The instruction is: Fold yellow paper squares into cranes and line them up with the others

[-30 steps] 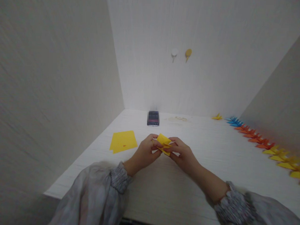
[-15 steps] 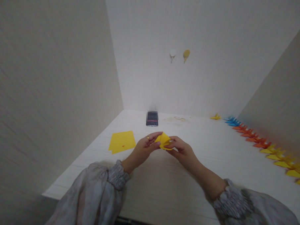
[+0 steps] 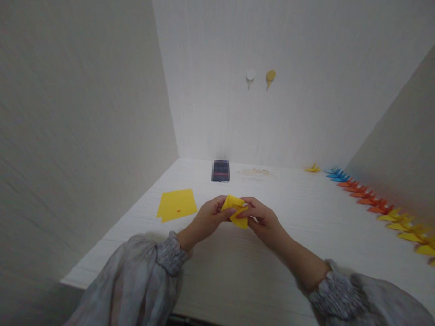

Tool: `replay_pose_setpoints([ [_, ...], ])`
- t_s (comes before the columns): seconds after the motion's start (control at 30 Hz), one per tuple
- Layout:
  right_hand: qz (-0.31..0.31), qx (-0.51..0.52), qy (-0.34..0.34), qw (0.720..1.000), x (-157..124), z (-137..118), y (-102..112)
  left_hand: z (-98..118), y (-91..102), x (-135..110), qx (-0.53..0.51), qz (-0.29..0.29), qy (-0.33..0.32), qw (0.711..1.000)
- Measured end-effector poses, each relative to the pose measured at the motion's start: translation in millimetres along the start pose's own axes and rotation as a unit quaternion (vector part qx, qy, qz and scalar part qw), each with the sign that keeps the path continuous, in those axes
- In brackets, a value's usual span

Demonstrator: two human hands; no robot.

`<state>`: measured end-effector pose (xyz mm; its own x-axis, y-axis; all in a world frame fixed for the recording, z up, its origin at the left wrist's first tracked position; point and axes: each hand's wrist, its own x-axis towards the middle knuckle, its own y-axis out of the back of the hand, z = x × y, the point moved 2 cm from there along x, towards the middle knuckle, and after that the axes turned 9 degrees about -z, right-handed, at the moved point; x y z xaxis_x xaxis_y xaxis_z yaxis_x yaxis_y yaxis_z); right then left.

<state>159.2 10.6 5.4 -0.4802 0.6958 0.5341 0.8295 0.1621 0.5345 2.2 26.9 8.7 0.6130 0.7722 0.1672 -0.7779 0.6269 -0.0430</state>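
A small, partly folded yellow paper (image 3: 236, 212) is held just above the white table (image 3: 263, 280) between both my hands. My left hand (image 3: 208, 218) pinches its left side, a ring on one finger. My right hand (image 3: 262, 220) pinches its right side with thumb and fingers closed on it. Grey patterned sleeves cover both forearms.
A stack of flat yellow sheets (image 3: 177, 204) lies to the left. A dark phone (image 3: 220, 171) lies near the back wall. Folded paper figures line the right edge: blue (image 3: 336, 175), orange (image 3: 367, 198), yellow (image 3: 412, 229). Two wall hooks (image 3: 260, 77) hang above.
The folded paper has been turned and lowered slightly between my fingers; a flap now points down to the right. Both hands stay pinched on it.
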Motion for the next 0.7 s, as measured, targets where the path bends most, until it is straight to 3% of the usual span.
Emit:
replay_pose_setpoints([
  [0.2,-0.016,-0.077,0.008,0.997,-1,-10,-12,-6,3.4,0,0.002,0.082,0.018,0.996],
  [0.47,0.072,-0.186,0.021,0.980,6,-19,-17,-9,4.6,1,0.033,0.170,-0.037,0.984],
  [0.7,0.088,-0.205,0.024,0.975,10,-16,-18,-6,-1.8,-1,0.041,0.170,-0.039,0.984],
])
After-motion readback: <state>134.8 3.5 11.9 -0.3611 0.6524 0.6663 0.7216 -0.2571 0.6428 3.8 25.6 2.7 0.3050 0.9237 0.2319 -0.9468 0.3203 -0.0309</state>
